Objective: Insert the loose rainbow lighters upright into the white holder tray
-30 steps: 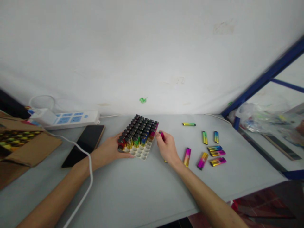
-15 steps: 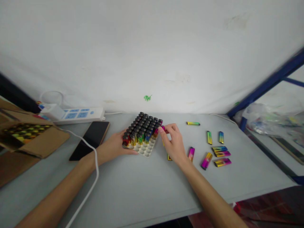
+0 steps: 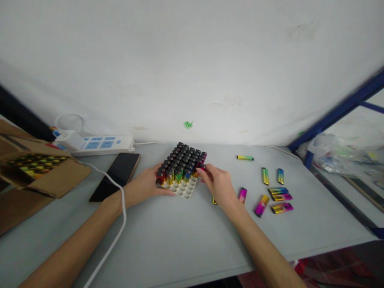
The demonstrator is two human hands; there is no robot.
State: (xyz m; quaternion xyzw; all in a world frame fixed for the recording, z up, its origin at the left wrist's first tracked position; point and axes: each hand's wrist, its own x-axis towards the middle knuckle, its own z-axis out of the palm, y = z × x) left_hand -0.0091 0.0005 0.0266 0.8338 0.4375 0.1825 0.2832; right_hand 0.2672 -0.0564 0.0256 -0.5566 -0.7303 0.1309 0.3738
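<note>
A white tray (image 3: 184, 191) with rows of round-edged holes sits slightly turned on the table, mostly filled with upright lighters (image 3: 178, 175). These have black tops and shiny red, yellow, green, blue and pink bodies. Bare holes show along the near edge. My left hand (image 3: 147, 186) grips the tray's left side, thumb along the front. At the tray's right edge, my right hand (image 3: 220, 184) pinches a lighter (image 3: 203, 167) by its dark upper end; its lower part is hidden by my fingers and the tray. Loose lighters (image 3: 262, 205) lie to the right of my right hand.
At left stands an open cardboard box (image 3: 70, 176) with more lighters inside. A black phone (image 3: 117, 176) and a white power strip (image 3: 103, 145) lie behind my left arm. A white cable (image 3: 122, 224) crosses that arm. At right are a blue metal frame (image 3: 339, 108) and plastic bags (image 3: 333, 150).
My right hand has moved slightly left and down, bringing the pinched lighter against the tray's right-hand column. My left hand stays on the tray. The view has shifted a little.
</note>
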